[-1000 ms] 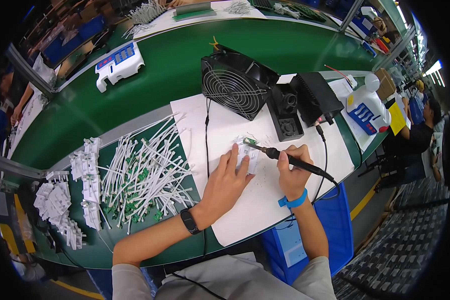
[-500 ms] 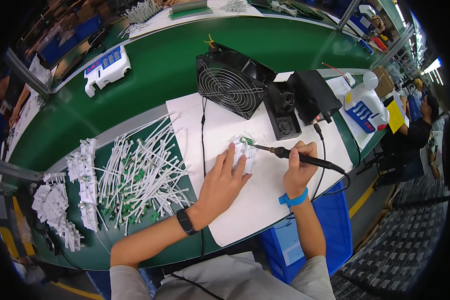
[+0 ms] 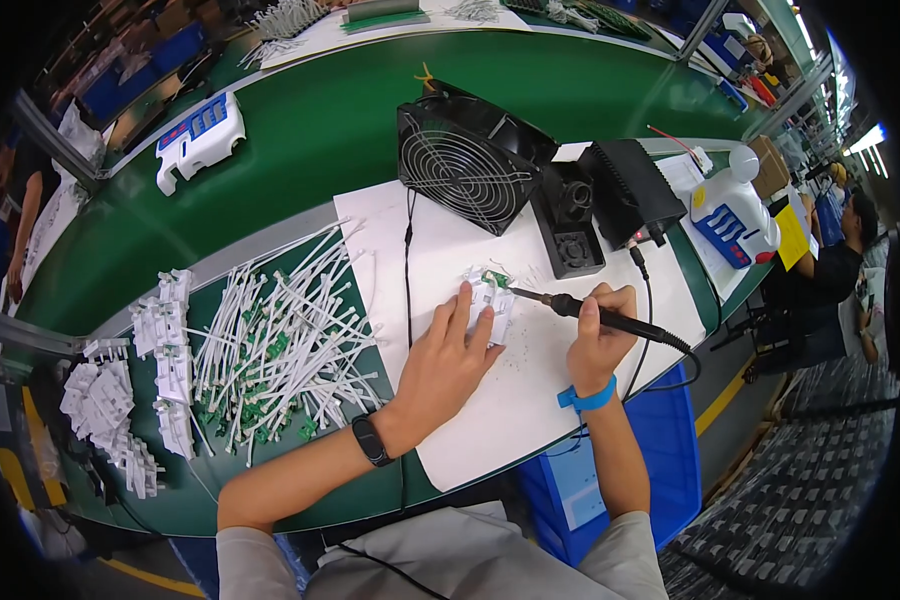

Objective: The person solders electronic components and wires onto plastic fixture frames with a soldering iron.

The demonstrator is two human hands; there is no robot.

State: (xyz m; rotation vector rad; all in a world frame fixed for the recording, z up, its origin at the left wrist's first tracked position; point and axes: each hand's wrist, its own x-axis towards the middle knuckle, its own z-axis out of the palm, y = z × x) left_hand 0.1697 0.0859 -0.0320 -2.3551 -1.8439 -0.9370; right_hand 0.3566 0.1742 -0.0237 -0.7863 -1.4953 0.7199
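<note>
My right hand (image 3: 602, 340) is closed around a black soldering iron (image 3: 625, 322), its tip pointing left. That tip meets or nearly meets a small green circuit board (image 3: 494, 279) at the top of a white plastic part (image 3: 489, 310). My left hand (image 3: 448, 358) lies over the part's left and lower side, fingers stretched and pressing it down on a white sheet (image 3: 510, 420). Thin wires stick out by the board. Whether the tip actually touches is too small to tell.
Behind the part stand a black fan (image 3: 470, 165), a black holder (image 3: 568, 225) and a black box (image 3: 630, 190). Left lie a pile of white cables with green boards (image 3: 280, 350) and white plastic parts (image 3: 175, 365). A green conveyor (image 3: 310, 130) carries a white-blue housing (image 3: 200, 140).
The white-blue housing on the conveyor has shifted a little to the left. Both my hands and the iron stay nearly in place.
</note>
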